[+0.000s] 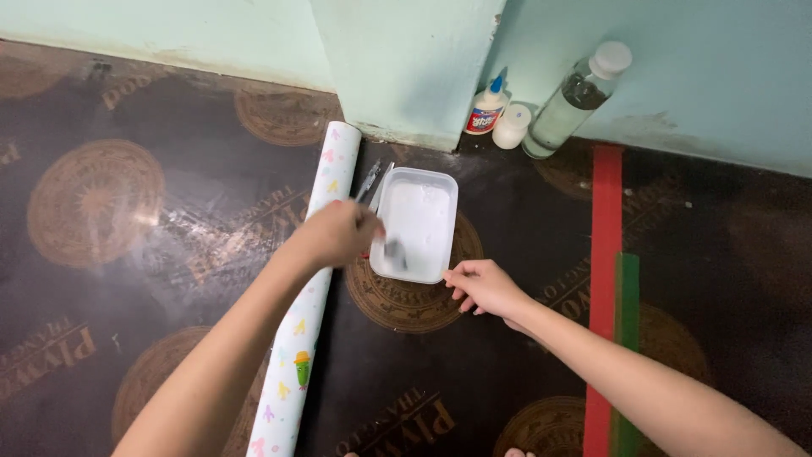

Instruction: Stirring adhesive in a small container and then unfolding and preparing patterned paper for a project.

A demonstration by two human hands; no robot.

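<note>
A white rectangular plastic tray (pixel 441 188) with white liquid in it sits on the dark patterned floor. My left hand (pixel 337 233) is closed on a brush whose bristle end (pixel 395 251) dips into the tray's near left corner. With its fingertips, my right hand (pixel 488 288) touches the tray's near right corner. A roll of white paper with small colourful figures (pixel 306 323) lies lengthwise under my left forearm, just left of the tray.
Against the pale green wall stand a small white glue bottle (pixel 487 109), a small white jar (pixel 511 127) and a clear bottle with a white cap (pixel 576 100). A red strip (pixel 604 254) and a green strip (pixel 627 305) lie on the right. Scissors (pixel 369 179) lie behind the tray.
</note>
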